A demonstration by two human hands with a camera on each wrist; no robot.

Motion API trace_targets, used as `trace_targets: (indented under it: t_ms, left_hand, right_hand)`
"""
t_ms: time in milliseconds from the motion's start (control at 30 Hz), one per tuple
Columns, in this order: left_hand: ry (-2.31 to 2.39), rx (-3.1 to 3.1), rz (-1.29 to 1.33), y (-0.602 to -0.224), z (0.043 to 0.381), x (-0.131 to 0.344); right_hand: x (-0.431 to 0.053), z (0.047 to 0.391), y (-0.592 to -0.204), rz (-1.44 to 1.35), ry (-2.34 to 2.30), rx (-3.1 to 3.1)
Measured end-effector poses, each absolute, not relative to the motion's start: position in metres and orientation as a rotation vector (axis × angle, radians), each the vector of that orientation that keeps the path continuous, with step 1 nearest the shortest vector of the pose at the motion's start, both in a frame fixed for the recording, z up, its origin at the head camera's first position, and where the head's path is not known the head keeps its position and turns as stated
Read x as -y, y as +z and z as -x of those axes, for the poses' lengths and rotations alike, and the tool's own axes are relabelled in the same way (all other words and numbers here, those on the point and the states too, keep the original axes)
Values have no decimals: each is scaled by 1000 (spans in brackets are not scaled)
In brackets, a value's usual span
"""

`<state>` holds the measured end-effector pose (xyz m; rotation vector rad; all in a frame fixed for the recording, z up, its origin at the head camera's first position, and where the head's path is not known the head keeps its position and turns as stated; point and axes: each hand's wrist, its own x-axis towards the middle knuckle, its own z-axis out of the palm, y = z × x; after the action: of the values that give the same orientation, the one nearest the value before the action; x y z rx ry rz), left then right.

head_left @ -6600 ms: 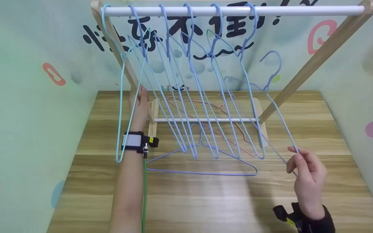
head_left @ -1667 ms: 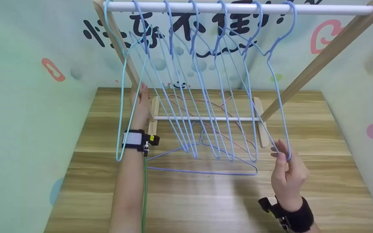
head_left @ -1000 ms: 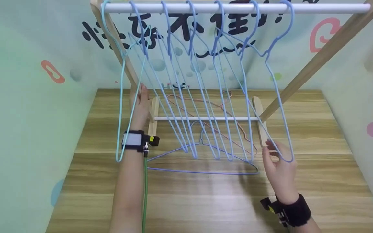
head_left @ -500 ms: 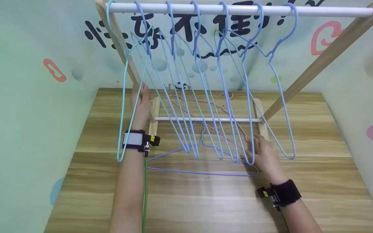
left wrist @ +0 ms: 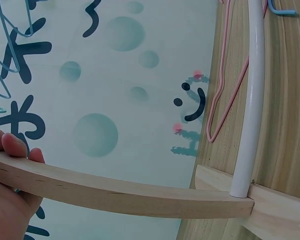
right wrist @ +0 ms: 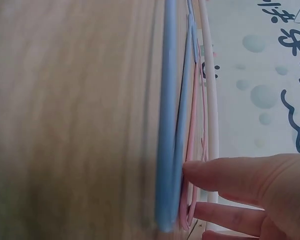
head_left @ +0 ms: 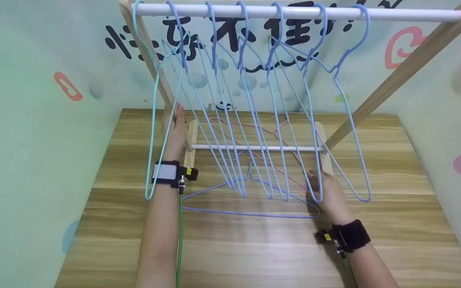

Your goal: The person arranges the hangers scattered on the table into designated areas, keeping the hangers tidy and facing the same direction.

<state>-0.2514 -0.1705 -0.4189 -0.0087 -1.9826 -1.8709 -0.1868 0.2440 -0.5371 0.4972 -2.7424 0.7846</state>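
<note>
My left hand [head_left: 174,136] grips the left wooden post [left wrist: 115,192] of the garment rack, fingers wrapped over it in the left wrist view. My right hand [head_left: 330,194] is low by the rack's right foot, behind the lower corner of a hanging blue hanger. Its thumb and fingers pinch the end of a pink hanger [right wrist: 191,130], which lies on the table under the rack. Beside that end, a blue hanger [right wrist: 166,125] lies flat in front of the rack. In the head view the hanging hanger partly hides the right fingertips.
Several blue hangers, the rightmost [head_left: 350,120] among them, hang spaced along the white top rail [head_left: 410,14]. A lighter teal hanger [head_left: 150,140] hangs at the left end. A white lower bar [head_left: 254,147] joins the rack's feet. Patterned walls enclose the wooden table [head_left: 254,256].
My right hand first held a blue hanger off the rail, then hung it at the right end and let go. It has moved down and left to the pink hanger. The left hand stayed put.
</note>
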Motion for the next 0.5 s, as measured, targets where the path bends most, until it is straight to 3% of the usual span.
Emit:
trace_targets:
  t_ms: [500]
  left_hand:
    - [-1812, 1957, 76, -414, 244, 166]
  right_hand:
    - [-243, 180, -537, -512, 782, 2715]
